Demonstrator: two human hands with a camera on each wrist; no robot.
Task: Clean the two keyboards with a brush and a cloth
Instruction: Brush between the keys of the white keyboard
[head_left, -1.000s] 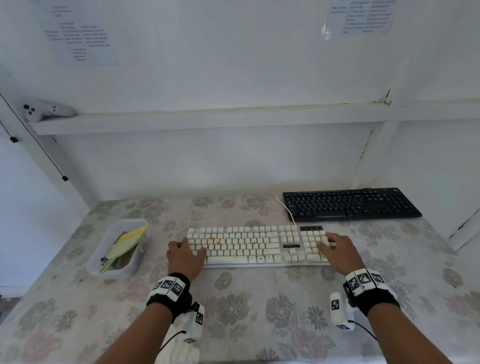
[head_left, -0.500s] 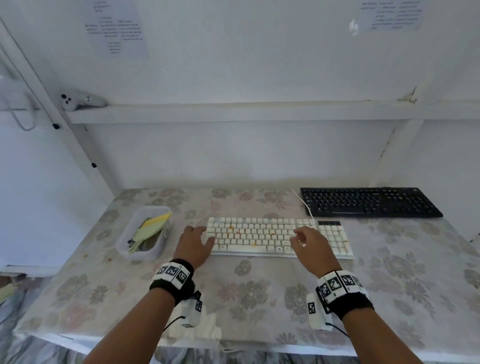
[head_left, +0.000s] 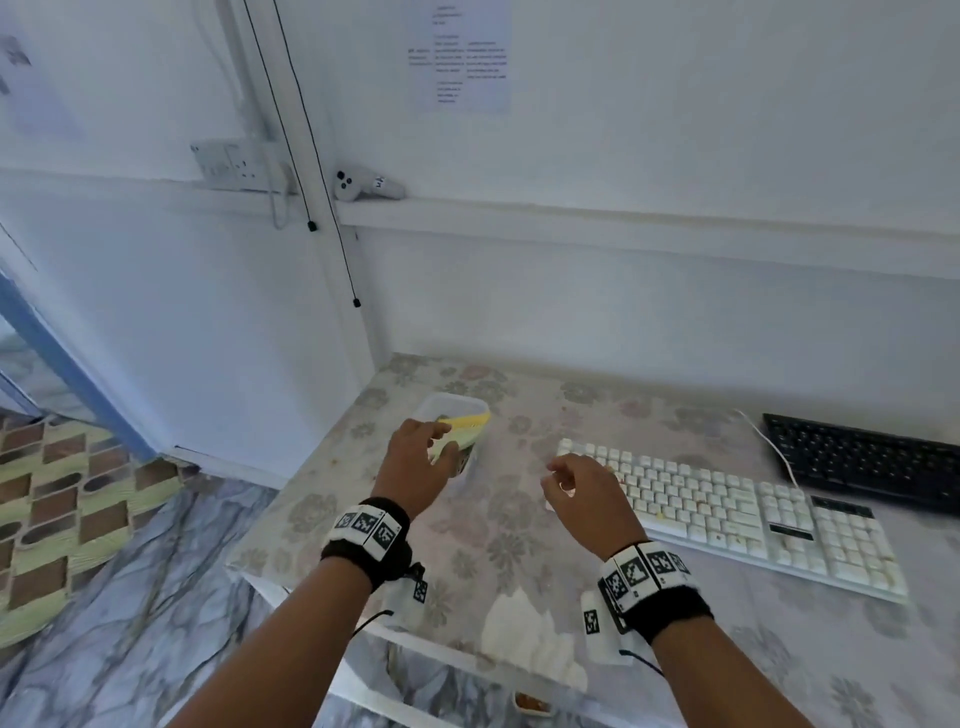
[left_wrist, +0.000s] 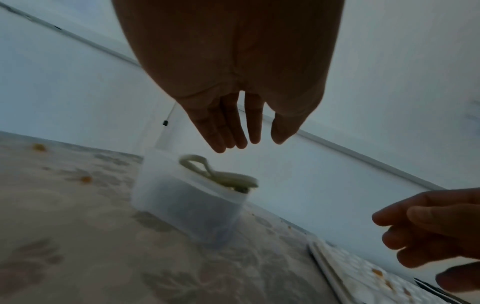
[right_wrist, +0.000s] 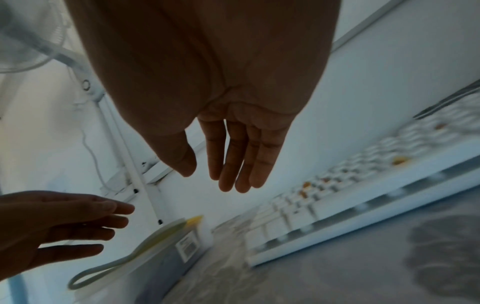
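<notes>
Brush (head_left: 457, 431) and cloth lie in the clear tub (head_left: 452, 408) at the table's (head_left: 493, 545) left end, and the left hand (head_left: 421, 457), off the white keyboard (head_left: 727, 512) it rested on a second ago, now hovers over them with fingers loosely spread, holding nothing. Right hand (head_left: 582, 493) has likewise lifted off the keys, relaxed and empty above the keyboard's left end; the black keyboard (head_left: 862, 457) lies behind it at the far right.

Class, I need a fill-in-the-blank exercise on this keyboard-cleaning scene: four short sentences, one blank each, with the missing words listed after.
1. The left hand hovers over the clear plastic ____.
2. The keyboard nearer the person is ____ in colour.
3. Orange crumbs lie on the ____ keyboard.
4. The right hand holds ____.

Missing words: tub; white; white; nothing
</notes>
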